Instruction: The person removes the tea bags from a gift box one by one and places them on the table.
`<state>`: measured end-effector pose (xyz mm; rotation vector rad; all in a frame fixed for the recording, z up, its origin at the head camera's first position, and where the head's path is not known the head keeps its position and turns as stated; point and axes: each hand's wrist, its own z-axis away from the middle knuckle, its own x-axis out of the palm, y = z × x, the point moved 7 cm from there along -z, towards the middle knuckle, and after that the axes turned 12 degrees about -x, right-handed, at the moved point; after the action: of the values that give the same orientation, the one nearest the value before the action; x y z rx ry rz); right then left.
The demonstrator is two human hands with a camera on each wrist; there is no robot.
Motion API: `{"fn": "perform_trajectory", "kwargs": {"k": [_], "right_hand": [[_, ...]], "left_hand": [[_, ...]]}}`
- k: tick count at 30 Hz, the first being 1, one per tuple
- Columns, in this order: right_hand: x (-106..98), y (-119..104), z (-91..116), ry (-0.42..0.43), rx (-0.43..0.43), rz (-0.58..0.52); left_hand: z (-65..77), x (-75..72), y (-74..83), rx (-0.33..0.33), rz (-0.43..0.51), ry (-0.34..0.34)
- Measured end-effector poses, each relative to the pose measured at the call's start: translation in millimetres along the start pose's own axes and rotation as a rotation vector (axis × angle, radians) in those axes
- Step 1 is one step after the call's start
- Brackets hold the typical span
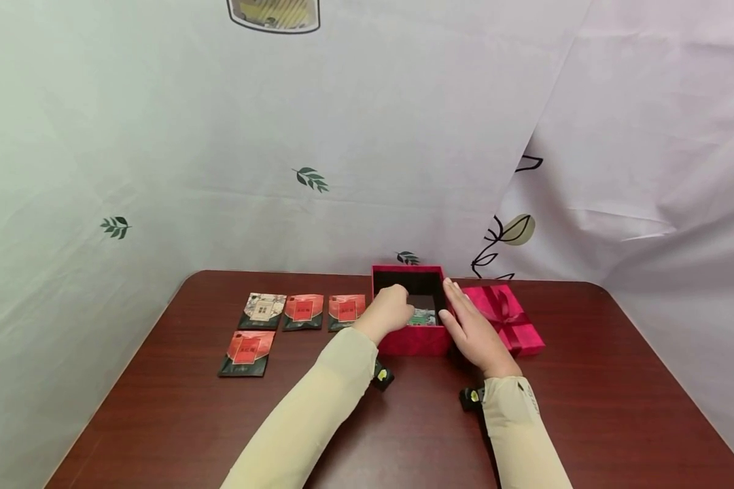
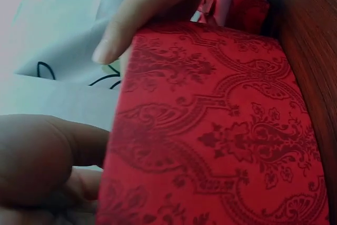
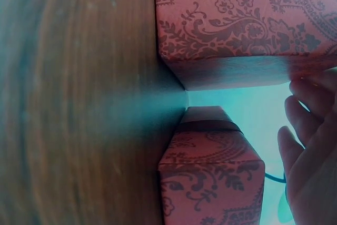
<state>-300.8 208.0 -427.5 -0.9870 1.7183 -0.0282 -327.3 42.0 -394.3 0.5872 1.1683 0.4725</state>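
Observation:
A red patterned gift box (image 1: 414, 341) with a dark interior stands uncovered toward the back of the table. My left hand (image 1: 389, 311) reaches over its left side, the fingers curled down inside; the left wrist view shows that hand (image 2: 37, 162) behind the near wall, and its fingertips are hidden. Inside the box lies a green-and-grey packet (image 1: 423, 317) close to those fingers. Along the right rim rests my right hand (image 1: 480, 339), its fingers extended; the right wrist view shows the fingers (image 3: 303, 117) against the box's side wall.
The red lid (image 1: 504, 316), tied with a ribbon bow, lies just right of the box. To the left are flat sachets: a cream-topped one (image 1: 263, 311), two red-topped ones (image 1: 303, 312) beside it, and another red-topped sachet (image 1: 246, 353) in front. A patterned cloth (image 1: 342, 136) hangs behind the table.

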Motion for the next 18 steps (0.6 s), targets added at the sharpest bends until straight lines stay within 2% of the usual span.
{"fn": "perform_trajectory", "kwargs": {"k": [6,18], "right_hand": [[1,0,-1,0.016,-0.03,0.002],[0,0,0,0.024,-0.037,0.01]], "left_hand": [[-9.0,14.6,-0.9,-0.076,-0.108,-0.012],[-16.9,20.7,-4.5,-0.162,-0.11,-0.043]]}}
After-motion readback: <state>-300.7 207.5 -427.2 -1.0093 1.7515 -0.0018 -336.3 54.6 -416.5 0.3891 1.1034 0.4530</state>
